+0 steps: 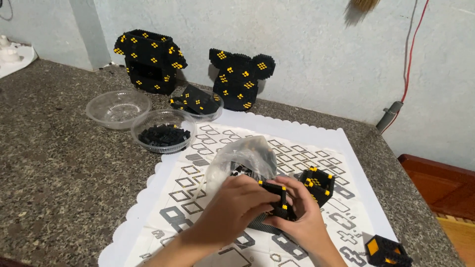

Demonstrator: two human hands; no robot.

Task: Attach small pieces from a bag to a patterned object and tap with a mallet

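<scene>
Underneath everything, a grey speckled stone counter [59,168] carries a white scalloped mat [316,141] printed with grey shapes, and both hands work over the middle of that mat. Well beyond the grip, against the wall, stand two large black-and-yellow brick models [149,60] [239,78]. Nearer, but apart from the hands on their left side, sit three clear plastic bowls: an empty one [118,108], one with loose black pieces [163,131], and one holding a flat black-and-yellow panel [198,103]. Just behind the fingers lies a crumpled clear plastic bag [242,155], touching or nearly touching the left hand. Just beside the right hand rests a black brick cube with yellow corners [317,184], and another similar cube [388,252] sits farther off to the right, near the mat's edge. The left hand [235,207] and right hand [302,220] are both closed around a small black-and-yellow brick block [278,198], fingers curled onto its sides and top, so it sits pinched between the two grips, lifted slightly off the mat as far as can be told. That block looks light and rigid, yet built of tiny pressed-together bricks, so it would likely crumble under a hard squeeze; holding it by its flat opposite faces, with support beneath, seems safest.
</scene>
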